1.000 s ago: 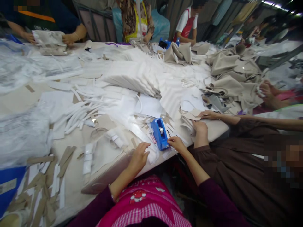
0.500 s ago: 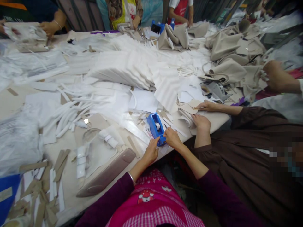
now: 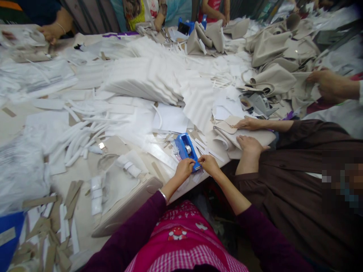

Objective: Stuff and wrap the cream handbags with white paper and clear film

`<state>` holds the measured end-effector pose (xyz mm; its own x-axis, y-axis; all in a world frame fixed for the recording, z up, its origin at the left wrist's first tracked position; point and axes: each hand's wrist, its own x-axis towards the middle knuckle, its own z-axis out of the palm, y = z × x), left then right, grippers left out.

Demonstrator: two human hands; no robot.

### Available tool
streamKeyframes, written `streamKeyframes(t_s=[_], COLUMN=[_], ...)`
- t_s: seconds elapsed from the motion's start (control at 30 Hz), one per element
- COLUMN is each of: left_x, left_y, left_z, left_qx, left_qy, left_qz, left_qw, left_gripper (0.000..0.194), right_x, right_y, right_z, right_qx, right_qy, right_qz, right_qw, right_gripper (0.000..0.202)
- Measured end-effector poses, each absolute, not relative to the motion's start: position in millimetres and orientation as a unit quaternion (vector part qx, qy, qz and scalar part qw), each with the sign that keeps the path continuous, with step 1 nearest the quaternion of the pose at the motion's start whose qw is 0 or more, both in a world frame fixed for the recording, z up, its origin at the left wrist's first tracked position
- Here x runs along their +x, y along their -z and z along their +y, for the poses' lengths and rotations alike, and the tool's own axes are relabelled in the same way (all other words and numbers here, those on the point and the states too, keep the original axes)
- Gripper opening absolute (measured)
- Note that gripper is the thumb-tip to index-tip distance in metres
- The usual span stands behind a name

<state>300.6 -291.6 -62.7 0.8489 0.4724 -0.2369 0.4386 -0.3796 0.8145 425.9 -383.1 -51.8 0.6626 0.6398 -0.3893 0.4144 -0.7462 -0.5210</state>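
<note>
A blue tape dispenser (image 3: 181, 142) with a small white roll inside stands near the table's front edge. My left hand (image 3: 185, 169) is at the left of its near end, fingers curled and pinched together. Across from it, at the right of the near end, my right hand (image 3: 209, 164) has its fingertips pinched too. The fingertips of both hands are close together over the dispenser's near end. Whatever lies between them is too small to make out. A beige handbag (image 3: 129, 204) with white wrapping on its handle lies left of my hands.
Stacked white foam sheets (image 3: 141, 77) cover the middle. White tubes (image 3: 82, 138) and cardboard strips (image 3: 51, 230) lie left. On the right, a person's hands (image 3: 249, 145) touch a beige piece (image 3: 227, 126). Beige bags (image 3: 269, 53) are piled behind; other people stand across the table.
My left hand has moved up and right, closer to my right hand, and its fingers have curled in. My right hand has shifted slightly right. The neighbour's nearer hand has moved right.
</note>
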Motion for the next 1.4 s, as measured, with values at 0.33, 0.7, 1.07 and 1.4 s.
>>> streamKeyframes(t_s=[0.33, 0.7, 1.07, 1.4], left_x=[323.0, 325.9, 333.2, 329.2], left_y=[53.8, 58.7, 59.3, 61.3], left_z=[-283.6, -286.6, -280.5, -285.4], left_qx=[0.868, 0.890, 0.900, 0.908], left_qy=[0.104, 0.080, 0.123, 0.118], left_qz=[0.294, 0.242, 0.207, 0.204], left_qw=[0.386, 0.378, 0.362, 0.345], left_gripper=[0.012, 0.018, 0.013, 0.014], right_x=[395.9, 390.4, 387.7, 388.5], right_y=[68.3, 69.1, 66.0, 63.8], right_z=[-407.5, -406.6, -406.2, -406.4], right_qx=[-0.869, -0.851, -0.847, -0.842], right_qy=[-0.224, -0.215, -0.210, -0.220], right_qz=[-0.186, -0.152, -0.142, -0.130], right_qw=[0.400, 0.454, 0.467, 0.476], right_gripper=[0.017, 0.016, 0.016, 0.014])
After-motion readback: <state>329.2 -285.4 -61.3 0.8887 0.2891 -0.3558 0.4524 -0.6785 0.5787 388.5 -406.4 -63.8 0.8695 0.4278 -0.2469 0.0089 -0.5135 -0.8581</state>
